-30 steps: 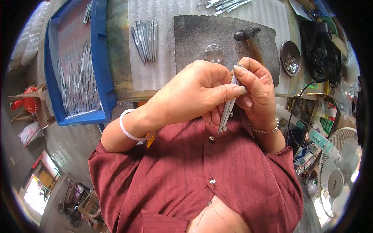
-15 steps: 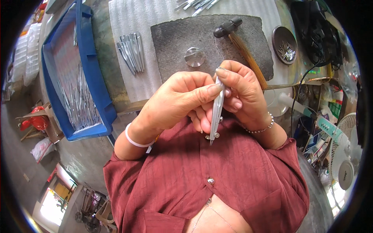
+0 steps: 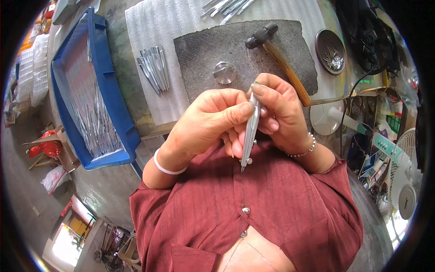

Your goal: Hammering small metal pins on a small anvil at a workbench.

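At the right edge of the frame, a clutter of small packages [image 3: 393, 119] in green, white and red, too blurred to tell apart. At far upper left, stacked clear plastic boxes [image 3: 31, 68]. No screens or signs to be made out.

A dark red, finely ribbed buttoned shirt [image 3: 253, 213], a white wristband [image 3: 166, 167] left, a beaded bracelet [image 3: 302, 149] right.

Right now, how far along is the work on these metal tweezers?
Possibly done: a small batch of silver tweezers lies on the white foam sheet. In hand: left hand and right hand hold one pair of tweezers upright. Seemingly left: many more in the blue plastic tray. The wooden-handled hammer lies unused.
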Demonstrator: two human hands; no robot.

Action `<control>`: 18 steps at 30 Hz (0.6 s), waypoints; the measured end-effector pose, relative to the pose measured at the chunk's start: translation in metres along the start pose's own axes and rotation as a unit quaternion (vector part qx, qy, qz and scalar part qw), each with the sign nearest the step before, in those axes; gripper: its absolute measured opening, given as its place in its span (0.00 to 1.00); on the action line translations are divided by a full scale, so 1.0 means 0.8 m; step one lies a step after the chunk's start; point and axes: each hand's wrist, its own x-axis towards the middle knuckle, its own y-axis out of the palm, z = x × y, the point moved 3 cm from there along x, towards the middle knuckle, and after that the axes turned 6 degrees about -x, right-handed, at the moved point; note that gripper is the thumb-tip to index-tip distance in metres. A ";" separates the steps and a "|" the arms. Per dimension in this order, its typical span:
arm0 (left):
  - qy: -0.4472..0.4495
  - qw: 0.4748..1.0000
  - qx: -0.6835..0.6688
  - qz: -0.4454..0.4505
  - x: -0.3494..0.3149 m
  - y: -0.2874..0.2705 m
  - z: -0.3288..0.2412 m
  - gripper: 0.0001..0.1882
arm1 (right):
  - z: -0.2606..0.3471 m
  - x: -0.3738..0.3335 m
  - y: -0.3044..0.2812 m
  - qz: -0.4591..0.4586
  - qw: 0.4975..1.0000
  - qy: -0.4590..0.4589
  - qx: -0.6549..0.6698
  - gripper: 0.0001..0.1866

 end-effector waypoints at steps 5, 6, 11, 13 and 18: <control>-0.011 0.998 0.062 0.030 0.007 0.012 -0.011 0.13 | 0.011 -0.014 0.003 -0.012 0.994 -0.103 -0.030 0.07; -0.011 0.997 0.067 0.041 0.009 0.014 -0.011 0.13 | 0.013 -0.016 0.002 -0.019 0.992 -0.117 -0.038 0.07; -0.032 0.994 0.089 0.050 0.020 0.019 -0.012 0.13 | 0.017 -0.020 -0.006 -0.029 0.991 -0.128 -0.036 0.07; -0.028 0.995 0.079 0.052 0.024 0.021 -0.011 0.14 | 0.017 -0.020 -0.011 -0.038 0.993 -0.107 -0.010 0.08; -0.027 0.996 0.055 0.060 0.034 0.021 -0.007 0.14 | 0.019 -0.017 -0.018 -0.033 0.994 -0.100 0.022 0.09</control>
